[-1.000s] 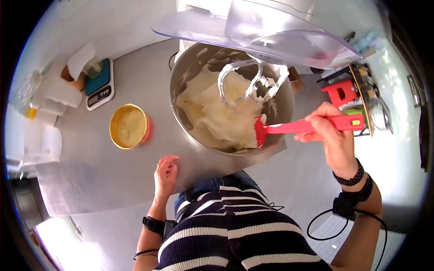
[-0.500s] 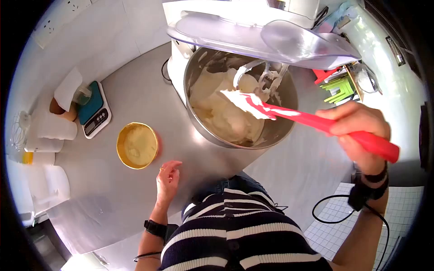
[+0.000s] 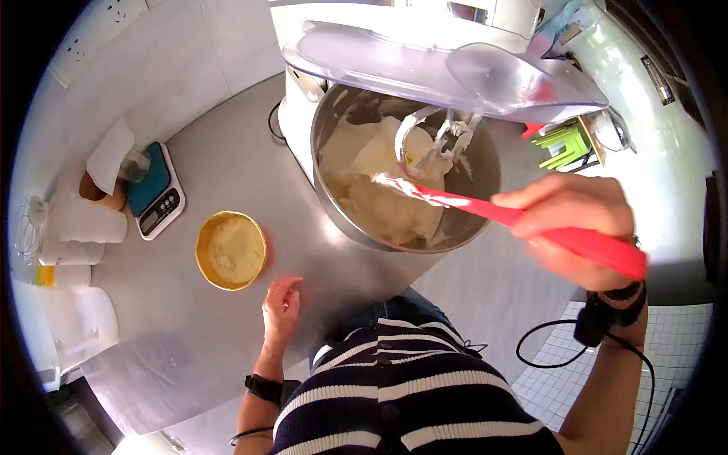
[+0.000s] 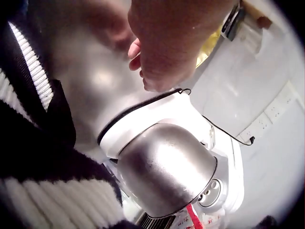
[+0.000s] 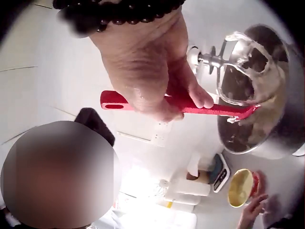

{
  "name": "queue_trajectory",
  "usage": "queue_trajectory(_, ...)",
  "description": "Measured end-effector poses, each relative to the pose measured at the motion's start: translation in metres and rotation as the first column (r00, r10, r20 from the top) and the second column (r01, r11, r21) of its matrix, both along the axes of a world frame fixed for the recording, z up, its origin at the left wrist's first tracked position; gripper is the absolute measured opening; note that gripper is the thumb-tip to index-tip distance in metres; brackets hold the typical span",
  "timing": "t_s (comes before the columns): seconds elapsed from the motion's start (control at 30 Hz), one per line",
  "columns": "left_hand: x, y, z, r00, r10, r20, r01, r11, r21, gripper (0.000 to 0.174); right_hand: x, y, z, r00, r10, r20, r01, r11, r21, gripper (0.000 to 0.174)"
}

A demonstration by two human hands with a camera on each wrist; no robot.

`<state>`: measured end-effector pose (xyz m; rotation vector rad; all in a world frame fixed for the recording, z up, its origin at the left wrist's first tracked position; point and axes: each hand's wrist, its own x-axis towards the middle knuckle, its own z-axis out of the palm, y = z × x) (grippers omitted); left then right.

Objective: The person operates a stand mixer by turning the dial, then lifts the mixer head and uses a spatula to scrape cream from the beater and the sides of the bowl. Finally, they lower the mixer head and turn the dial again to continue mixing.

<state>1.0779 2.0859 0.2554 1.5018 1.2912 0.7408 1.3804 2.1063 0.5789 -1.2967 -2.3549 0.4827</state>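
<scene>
My right hand (image 3: 572, 227) grips the handle of a red spatula (image 3: 485, 206), its blade smeared with white cream and held over the steel mixing bowl (image 3: 489, 174). Pale, fluffy cream (image 3: 371, 197) fills much of that bowl. A cream-coated beater (image 3: 409, 140) hangs down into it from the stand mixer (image 3: 296, 121). In the right wrist view the spatula's blade (image 5: 245, 113) is close to the beater. My left hand (image 3: 282, 307) rests by the counter's front edge with fingers loosely bent, holding nothing, just right of a yellow-rimmed tub (image 3: 199, 254) of pale yellow contents.
A clear plastic guard (image 3: 425, 68) juts out above the bowl's back. A kitchen scale (image 3: 161, 212) stands at the left beside white containers (image 3: 98, 220) and a whisk (image 3: 30, 227). Green and red items (image 3: 565, 148) lie at the right. A black cord (image 3: 274, 125) runs by the mixer.
The right hand has lifted the spatula from the cream at the bowl's right side and now holds it angled over the bowl. The head view has shifted. The left hand stays nearly still.
</scene>
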Motion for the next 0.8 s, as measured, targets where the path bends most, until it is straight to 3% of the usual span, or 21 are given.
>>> queue_trajectory(0.13,-0.001,0.005,0.001,1.000,-0.005,0.009,0.005,1.000,-0.005,0.022,0.003,-0.001,0.012,0.995,-0.050,-0.091,0.037,0.990,-0.139,0.007)
queue_trajectory(0.2,0.000,0.007,0.006,1.000,-0.015,0.010,0.015,1.000,-0.018,0.022,0.008,0.011,-0.006,0.986,0.005,-0.165,-0.047,0.966,-0.253,0.005)
queue_trajectory(0.23,0.001,0.008,0.006,1.000,-0.013,0.016,0.013,1.000,-0.020,0.022,0.013,0.015,-0.029,0.956,-0.008,-0.292,-0.061,0.972,-0.227,0.009)
queue_trajectory(0.27,0.001,0.009,0.004,1.000,-0.010,0.020,0.011,1.000,-0.017,0.022,0.013,0.018,-0.030,0.970,-0.053,-0.237,-0.006,0.970,-0.242,0.009)
queue_trajectory(0.33,0.001,0.009,0.003,1.000,0.002,0.026,-0.001,1.000,-0.028,0.023,0.012,0.025,-0.020,0.995,-0.025,-0.102,0.014,0.995,-0.104,0.008)
queue_trajectory(0.47,-0.003,0.006,-0.002,1.000,0.019,0.009,-0.019,1.000,-0.016,0.022,0.001,0.015,-0.003,0.990,-0.062,-0.123,0.058,0.998,-0.039,0.008)
queue_trajectory(0.53,-0.004,0.005,-0.004,1.000,0.018,0.004,-0.018,1.000,0.006,0.022,-0.005,0.014,-0.024,0.957,-0.104,-0.270,0.088,0.993,-0.073,0.008)
queue_trajectory(0.57,-0.004,0.006,-0.004,1.000,0.011,0.006,-0.011,1.000,0.009,0.022,-0.009,0.013,-0.034,0.944,-0.206,-0.259,0.165,0.971,-0.171,0.008)
queue_trajectory(0.7,-0.002,0.009,0.006,1.000,0.008,-0.010,-0.008,1.000,0.011,0.022,0.012,0.004,-0.047,0.847,-0.313,-0.430,0.237,0.946,-0.222,0.012)
queue_trajectory(0.8,-0.007,0.007,-0.001,1.000,0.024,-0.003,-0.024,1.000,-0.011,0.023,0.022,-0.009,-0.034,0.876,-0.337,-0.345,0.285,0.939,-0.193,0.011)
